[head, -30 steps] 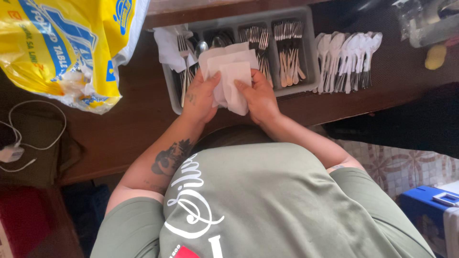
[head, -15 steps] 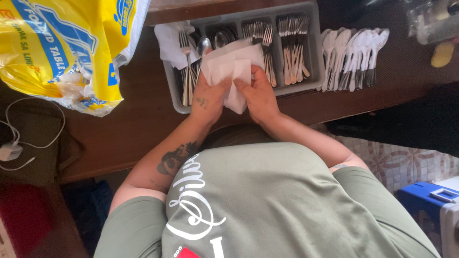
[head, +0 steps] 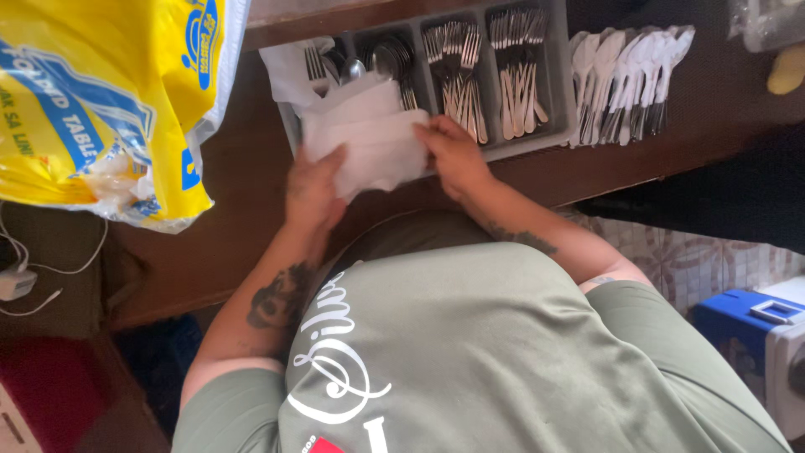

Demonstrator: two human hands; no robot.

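A dark brown wooden counter (head: 235, 252) runs across the view. At ten o'clock a big yellow plastic bag (head: 101, 101) with blue print lies on it, its crumpled clear edge hanging toward the counter's near side. At one o'clock a row of white plastic spoons (head: 629, 80) lies fanned out, handles pointing down. At two o'clock, in the far corner, sits a small yellow object (head: 788, 71), too blurred to tell. At nine o'clock a white charger with its cable (head: 17, 281) rests on a lower surface. At four o'clock stands a blue and white box (head: 755, 323) on a patterned tiled floor (head: 696, 260).
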